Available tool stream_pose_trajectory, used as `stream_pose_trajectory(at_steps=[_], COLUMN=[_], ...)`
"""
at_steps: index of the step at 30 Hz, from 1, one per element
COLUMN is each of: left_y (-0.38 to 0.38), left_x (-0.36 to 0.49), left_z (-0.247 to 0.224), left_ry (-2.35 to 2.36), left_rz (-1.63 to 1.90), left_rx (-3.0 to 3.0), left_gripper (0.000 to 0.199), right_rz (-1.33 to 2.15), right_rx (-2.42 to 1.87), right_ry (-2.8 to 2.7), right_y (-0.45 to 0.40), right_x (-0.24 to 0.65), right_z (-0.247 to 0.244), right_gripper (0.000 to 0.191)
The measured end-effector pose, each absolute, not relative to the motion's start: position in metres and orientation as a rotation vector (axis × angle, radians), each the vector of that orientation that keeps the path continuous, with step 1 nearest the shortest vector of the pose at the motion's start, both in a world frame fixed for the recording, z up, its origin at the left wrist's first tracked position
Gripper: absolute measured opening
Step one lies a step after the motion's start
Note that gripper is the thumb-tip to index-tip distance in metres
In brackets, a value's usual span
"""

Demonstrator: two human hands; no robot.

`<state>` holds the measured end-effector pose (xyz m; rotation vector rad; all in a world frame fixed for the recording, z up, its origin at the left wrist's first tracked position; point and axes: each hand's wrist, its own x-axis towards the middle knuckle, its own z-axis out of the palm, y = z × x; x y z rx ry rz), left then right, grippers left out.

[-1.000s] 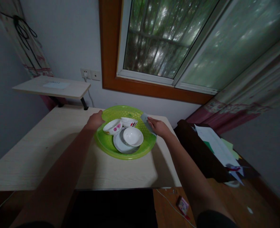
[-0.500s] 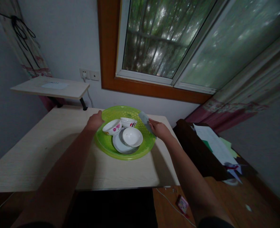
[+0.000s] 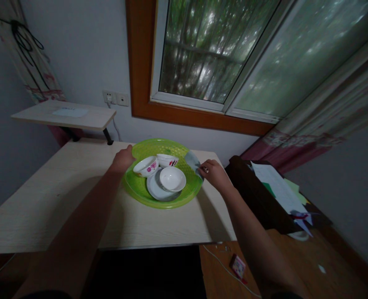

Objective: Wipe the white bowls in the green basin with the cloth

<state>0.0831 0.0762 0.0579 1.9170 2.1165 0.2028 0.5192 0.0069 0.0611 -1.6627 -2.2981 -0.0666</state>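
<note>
A green basin (image 3: 159, 204) rests on the pale table, holding a floral bowl (image 3: 146, 167), another bowl (image 3: 167, 160) behind it, and a white bowl (image 3: 173, 179) on a plate (image 3: 154, 190). My left hand (image 3: 123, 158) grips the basin's left rim, its fingertips hidden. At the right rim, a grey cloth (image 3: 191, 162) lies over the basin's inner side, and my right hand (image 3: 211, 171) is closed on the cloth's outer edge with bent fingers.
The table (image 3: 134, 228) has a small raised shelf (image 3: 93, 120) at its back left. Behind it are the wall and a window. Papers (image 3: 277, 189) lie on a dark brown piece of furniture at the right, and a pink box (image 3: 238, 265) is on the floor.
My right hand has shifted slightly outward and its fingers have curled at the cloth's edge. The cloth now sits closer along the right rim. My left hand stays on the basin.
</note>
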Motion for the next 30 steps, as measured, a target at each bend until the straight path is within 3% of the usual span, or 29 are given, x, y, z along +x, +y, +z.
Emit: stream_pose_trajectory(at_steps=[5,10,20,30], left_y=[0.076,0.076,0.083,0.078], left_x=[0.083,0.083,0.08,0.083], left_z=[0.058,0.059,0.053,0.059], left_ry=[2.127,2.113,2.121,2.126], left_rz=[0.184,0.207,0.181,0.168], left_rx=[1.902,1.897,1.895,1.878], left_gripper=[0.054,0.056,0.056,0.053], right_rz=[0.046,0.039,-0.159,-0.195], right_rx=[-1.52,-1.694,-1.832,-1.84], right_ry=[-2.329,-2.394,-2.42,-2.45], right_y=[0.02,0.049,0.109,0.098], right_x=[0.526,0.511,0.465,0.464], right_z=[0.063,0.07,0.075,0.078], right_gripper=[0.007,0.005,0.034,0.019])
